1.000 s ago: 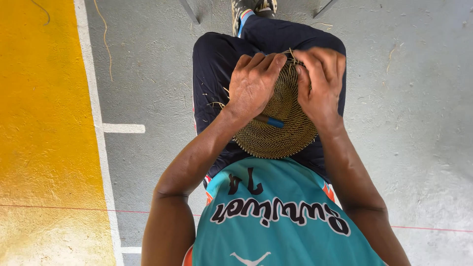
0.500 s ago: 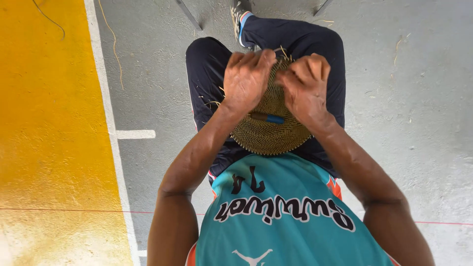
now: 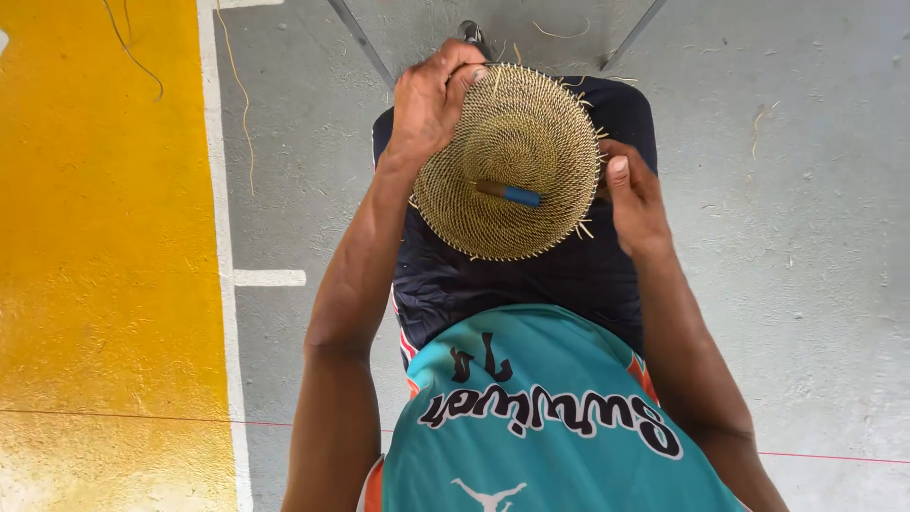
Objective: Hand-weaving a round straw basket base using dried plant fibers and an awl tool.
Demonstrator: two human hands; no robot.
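Grey concrete floor [image 3: 806,284] carries a yellow band [image 3: 104,265] at left. On the lap, a round woven basket [image 3: 512,142] faces up, holding a blue-tipped tool [image 3: 510,193] lying left-right. Left hand [image 3: 431,100] grips its far-left rim; right hand [image 3: 635,199] touches the right edge, fingers curled.

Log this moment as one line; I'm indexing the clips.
left hand: grips rim of woven basket | right hand: at its right edge | blue-tipped tool: lies in basket | basket on lap

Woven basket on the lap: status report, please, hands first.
Left hand grips the far-left rim. Right hand at the right edge, grip unclear. Woven basket on the lap, blue-tipped tool inside. Nothing in the way.
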